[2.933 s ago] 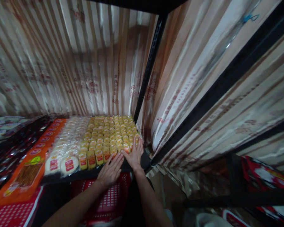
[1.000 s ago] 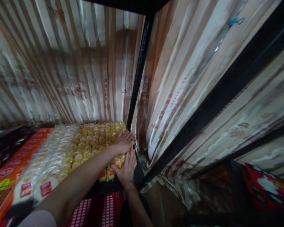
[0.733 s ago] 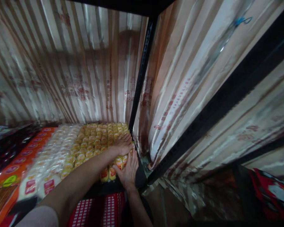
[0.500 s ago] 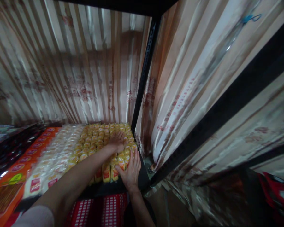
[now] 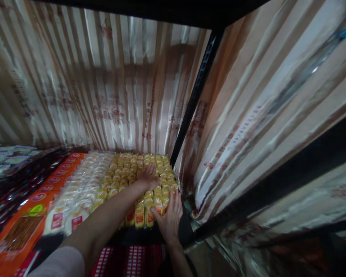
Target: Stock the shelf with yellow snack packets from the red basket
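Rows of small yellow packets (image 5: 127, 169) with red labels stand packed on a dark shelf (image 5: 150, 234). My left hand (image 5: 146, 177) reaches over them and lies flat on the packet tops in the middle rows, fingers spread. My right hand (image 5: 169, 216) presses open against the front right corner of the yellow block, fingers stretched along the front packets. Neither hand grips anything.
White round packets (image 5: 77, 192) stand left of the yellow ones, then orange packs (image 5: 29, 219) and dark packs (image 5: 8, 192). A black upright post (image 5: 194, 100) stands at the shelf's right back corner. Striped plastic sheeting (image 5: 103, 84) hangs behind and to the right. A red checked crate (image 5: 132, 263) sits below.
My left hand has slid from the far right corner leftward onto the middle rows. My right hand stays at the front right corner. The view has shifted, so the shelf sits further right.
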